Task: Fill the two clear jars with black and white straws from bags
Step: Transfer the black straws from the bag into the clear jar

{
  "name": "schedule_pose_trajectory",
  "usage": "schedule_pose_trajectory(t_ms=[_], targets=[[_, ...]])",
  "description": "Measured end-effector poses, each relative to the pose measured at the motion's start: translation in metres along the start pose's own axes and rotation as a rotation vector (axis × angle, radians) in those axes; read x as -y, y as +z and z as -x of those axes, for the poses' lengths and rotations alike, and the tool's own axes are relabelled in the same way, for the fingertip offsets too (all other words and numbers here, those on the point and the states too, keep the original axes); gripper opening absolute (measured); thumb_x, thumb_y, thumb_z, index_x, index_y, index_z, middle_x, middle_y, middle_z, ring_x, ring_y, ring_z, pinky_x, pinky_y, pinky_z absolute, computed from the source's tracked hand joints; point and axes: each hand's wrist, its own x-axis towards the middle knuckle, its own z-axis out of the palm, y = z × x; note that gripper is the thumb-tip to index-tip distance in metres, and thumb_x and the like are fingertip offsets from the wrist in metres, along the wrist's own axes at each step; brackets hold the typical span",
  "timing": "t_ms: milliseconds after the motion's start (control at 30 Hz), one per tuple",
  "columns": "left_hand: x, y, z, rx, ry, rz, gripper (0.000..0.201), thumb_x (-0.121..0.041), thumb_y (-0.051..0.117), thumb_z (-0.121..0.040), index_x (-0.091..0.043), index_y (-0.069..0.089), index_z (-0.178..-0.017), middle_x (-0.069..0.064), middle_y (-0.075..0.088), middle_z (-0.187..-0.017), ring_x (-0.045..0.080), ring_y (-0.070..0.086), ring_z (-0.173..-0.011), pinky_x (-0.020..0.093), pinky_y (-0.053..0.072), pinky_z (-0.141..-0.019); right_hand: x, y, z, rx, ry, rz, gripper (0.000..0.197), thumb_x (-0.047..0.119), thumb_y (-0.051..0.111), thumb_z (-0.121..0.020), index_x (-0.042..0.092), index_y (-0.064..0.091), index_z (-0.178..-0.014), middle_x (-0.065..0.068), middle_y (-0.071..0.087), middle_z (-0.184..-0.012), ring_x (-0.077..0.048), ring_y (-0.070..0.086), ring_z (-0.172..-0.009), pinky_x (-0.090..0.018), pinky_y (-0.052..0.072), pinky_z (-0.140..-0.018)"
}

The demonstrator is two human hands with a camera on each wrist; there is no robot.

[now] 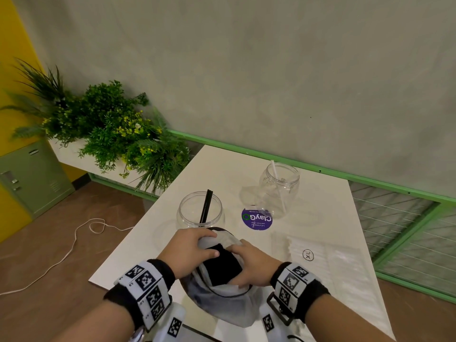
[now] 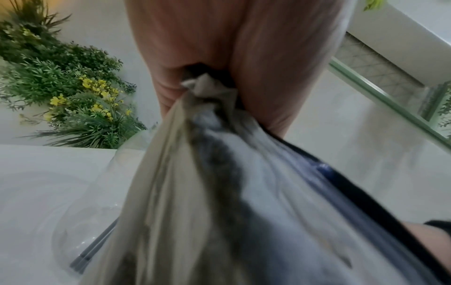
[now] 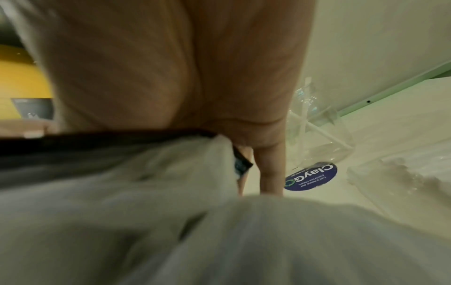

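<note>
Gripping the crumpled translucent plastic bag of black straws (image 1: 223,290) at its mouth, left hand (image 1: 188,250) and right hand (image 1: 251,264) curl around bunched film.

Bare table (image 1: 222,169) lies far left; the near jar (image 1: 200,210), far jar (image 1: 280,186) (well apart) and right-hand bag (image 1: 320,257) obstruct.

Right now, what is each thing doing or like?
Left hand: grips the bag of black straws.
Right hand: grips the same bag.
Bag of black straws: held, mouth open.
Near jar: upright, few black straws inside.
Far jar: upright, one white straw inside.
Bag of white straws: lying flat.
</note>
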Motion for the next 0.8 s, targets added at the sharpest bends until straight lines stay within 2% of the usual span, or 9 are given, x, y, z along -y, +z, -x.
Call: schedule_pose_trajectory(t_ms=[133,233,300,367,500,567,633,733,800], targets=[[0.001,-0.001,0.003,-0.095,-0.022,0.01,0.034,-0.03,0.076,-0.078,-0.026,0.068,-0.111,-0.011,0.066,-0.111,0.005,0.057,-0.107,0.012,0.038,-0.087,0.007,0.007,-0.001,-0.187,-0.03,-0.015,0.045,0.037,0.07,-0.058,0.016,0.062,-0.097,-0.006,0.056,-0.101,-0.022,0.056,-0.092,-0.038,0.048,-0.085],[0.002,-0.01,0.009,-0.202,0.017,0.001,0.018,-0.028,0.074,-0.08,-0.031,0.069,-0.096,-0.02,0.065,-0.09,0.002,0.06,-0.092,0.004,0.037,-0.074,0.013,0.001,0.0,-0.286,-0.11,-0.134,0.036,0.038,0.066,-0.059,0.017,0.063,-0.088,-0.003,0.059,-0.092,-0.017,0.059,-0.084,-0.032,0.049,-0.078],[0.005,-0.022,0.012,-0.271,0.018,-0.018,0.018,-0.031,0.073,-0.08,-0.029,0.07,-0.098,-0.018,0.067,-0.091,0.003,0.061,-0.091,0.01,0.041,-0.076,0.018,-0.005,0.0,-0.328,-0.144,-0.258,0.023,0.03,0.072,-0.064,0.026,0.063,-0.084,-0.003,0.059,-0.092,-0.015,0.061,-0.085,-0.03,0.049,-0.078],[0.01,-0.034,0.012,-0.301,-0.004,-0.079,0.019,-0.034,0.073,-0.08,-0.03,0.071,-0.098,-0.014,0.069,-0.092,0.006,0.062,-0.09,0.02,0.044,-0.077,0.016,-0.012,0.001,-0.361,-0.167,-0.309,0.023,0.025,0.077,-0.067,0.027,0.065,-0.086,-0.001,0.06,-0.097,-0.014,0.062,-0.09,-0.028,0.049,-0.083],[0.019,-0.043,0.014,-0.178,-0.152,-0.207,0.029,-0.048,0.068,-0.082,-0.033,0.069,-0.107,-0.011,0.068,-0.095,0.01,0.06,-0.087,0.022,0.041,-0.069,0.006,-0.022,0.001,-0.252,-0.079,-0.045,0.032,0.029,0.081,-0.072,0.013,0.066,-0.095,-0.001,0.057,-0.101,-0.015,0.057,-0.093,-0.026,0.045,-0.084],[0.02,-0.045,0.015,-0.118,-0.191,-0.255,0.042,-0.064,0.059,-0.081,-0.036,0.067,-0.111,-0.013,0.068,-0.105,0.011,0.06,-0.097,0.024,0.042,-0.073,0.005,-0.02,0.002,-0.216,-0.024,0.008,0.029,0.028,0.077,-0.076,0.007,0.065,-0.094,-0.007,0.061,-0.097,-0.021,0.058,-0.09,-0.032,0.045,-0.081],[0.021,-0.047,0.015,-0.044,-0.204,-0.251,0.048,-0.074,0.052,-0.078,-0.039,0.066,-0.108,-0.016,0.067,-0.104,0.01,0.061,-0.099,0.026,0.045,-0.076,0.006,-0.017,0.003,-0.213,0.007,0.028,0.021,0.026,0.074,-0.08,0.01,0.064,-0.089,-0.005,0.061,-0.091,-0.02,0.057,-0.086,-0.028,0.043,-0.076],[0.025,-0.048,0.015,0.013,-0.179,-0.123,0.029,-0.054,0.059,-0.086,-0.038,0.068,-0.108,-0.015,0.07,-0.104,0.008,0.061,-0.1,0.024,0.045,-0.082,0.007,-0.016,0.004,-0.254,0.025,-0.068,0.016,0.02,0.071,-0.082,0.03,0.059,-0.079,0.004,0.064,-0.09,-0.014,0.06,-0.086,-0.024,0.049,-0.076],[0.027,-0.048,0.015,-0.03,-0.166,-0.015,0.026,-0.04,0.062,-0.088,-0.033,0.068,-0.112,-0.015,0.069,-0.108,0.006,0.06,-0.102,0.021,0.043,-0.084,0.004,-0.018,0.005,-0.317,0.04,-0.176,0.012,0.02,0.073,-0.08,0.024,0.065,-0.088,0.002,0.07,-0.097,-0.014,0.065,-0.09,-0.031,0.053,-0.082]])
